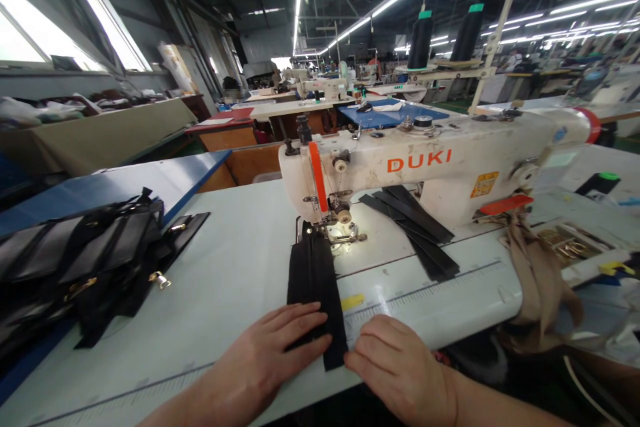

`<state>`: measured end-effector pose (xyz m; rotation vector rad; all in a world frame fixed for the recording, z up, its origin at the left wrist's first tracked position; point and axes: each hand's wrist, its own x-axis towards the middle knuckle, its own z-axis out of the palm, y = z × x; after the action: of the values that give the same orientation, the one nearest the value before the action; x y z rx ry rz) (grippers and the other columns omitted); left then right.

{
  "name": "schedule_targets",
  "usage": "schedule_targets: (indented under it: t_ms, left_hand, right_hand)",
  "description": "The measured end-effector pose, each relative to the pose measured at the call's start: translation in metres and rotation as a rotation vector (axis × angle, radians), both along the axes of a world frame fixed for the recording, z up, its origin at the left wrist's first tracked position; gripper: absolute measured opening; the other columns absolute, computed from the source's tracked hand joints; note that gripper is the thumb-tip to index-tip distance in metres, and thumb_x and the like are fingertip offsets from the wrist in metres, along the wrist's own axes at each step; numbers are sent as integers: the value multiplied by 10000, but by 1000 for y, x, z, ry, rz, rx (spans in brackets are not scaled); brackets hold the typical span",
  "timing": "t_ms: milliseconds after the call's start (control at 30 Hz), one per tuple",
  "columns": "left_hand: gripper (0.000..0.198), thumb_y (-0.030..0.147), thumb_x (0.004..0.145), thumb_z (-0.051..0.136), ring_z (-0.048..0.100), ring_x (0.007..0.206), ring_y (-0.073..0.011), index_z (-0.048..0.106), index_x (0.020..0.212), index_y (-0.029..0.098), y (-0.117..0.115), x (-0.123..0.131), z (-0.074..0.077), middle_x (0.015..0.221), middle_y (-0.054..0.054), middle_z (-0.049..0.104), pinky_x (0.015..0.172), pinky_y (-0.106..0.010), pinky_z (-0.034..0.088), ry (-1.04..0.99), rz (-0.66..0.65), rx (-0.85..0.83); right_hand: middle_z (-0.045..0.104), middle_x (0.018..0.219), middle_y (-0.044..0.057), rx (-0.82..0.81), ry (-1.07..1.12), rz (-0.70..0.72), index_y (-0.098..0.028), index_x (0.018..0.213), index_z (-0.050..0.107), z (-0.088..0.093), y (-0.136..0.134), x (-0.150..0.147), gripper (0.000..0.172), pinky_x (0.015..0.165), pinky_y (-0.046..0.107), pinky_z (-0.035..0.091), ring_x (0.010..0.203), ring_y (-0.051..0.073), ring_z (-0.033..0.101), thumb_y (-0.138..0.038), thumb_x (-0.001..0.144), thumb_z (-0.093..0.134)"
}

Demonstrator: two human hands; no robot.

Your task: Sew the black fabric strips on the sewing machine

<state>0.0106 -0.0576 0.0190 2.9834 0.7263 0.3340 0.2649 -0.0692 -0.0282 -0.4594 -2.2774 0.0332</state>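
Observation:
A black fabric strip point(314, 280) with what looks like a zipper along its middle lies lengthwise on the pale table. Its far end sits under the presser foot of a white sewing machine point(370, 157), where a small lamp glows. My left hand point(280, 347) rests flat across the strip's near part, fingers stretched out. At the strip's near right edge, my right hand point(395, 363) has its fingers curled together against the corner, apparently pinching it; the fingertips are partly hidden. Several loose black strips point(413, 227) lie fanned out beneath the machine's arm.
On the left, a pile of black pieces with gold metal clips point(100, 253) spreads over the blue-edged surface. A tray of small gold hardware point(570, 243) stands at right, beside hanging beige straps point(535, 273). Black thread cones point(420, 40) rise behind the machine.

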Motion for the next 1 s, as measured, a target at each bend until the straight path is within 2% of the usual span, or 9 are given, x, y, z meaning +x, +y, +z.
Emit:
schedule_targets:
  t_ms: [267,600,733,833,1000]
  left_hand:
    - [409,166,1009,306,467,1318,-241,532,1345,218,1,2,-8,1337,-79,602,1057,-392,445,24,-19,81]
    - [420,135,969,354,459,1324,-258,529,1344,206,0,2,-11,1340,-84,601,1046,-398,456,26,-24,88]
    - [433,138,965,362,437,1341,-260,508,1366,211,-1,2,-10,1368,-80,578,1056,-399,445,57,-14,77]
    - [450,122,953,379,426,1350,-264,493,1379,207,-3,2,-9,1381,-84,567,1055,-402,447,71,-9,70]
    - [449,125,921,446,448,1335,-274,506,1359,203,-5,3,-5,1379,-93,570,1056,-415,449,82,-1,55]
  right_hand:
    - [587,722,78,-8,-13,3,-54,925,650,2,2,1,378,643,332,401,721,203,494,-104,1014,287]
    - [592,746,81,-74,-45,33,-71,976,639,0,0,5,316,695,330,455,757,208,513,-108,1004,327]
    - [595,783,81,-145,-50,21,-84,1024,627,6,1,7,214,747,321,475,790,208,531,-103,968,421]
    - [607,817,92,-162,-28,-31,-91,1084,613,12,3,7,227,771,340,487,817,218,540,-101,958,424]
    - [611,814,92,-166,-104,-10,-97,1076,621,12,6,6,258,752,341,497,809,220,529,-97,963,389]
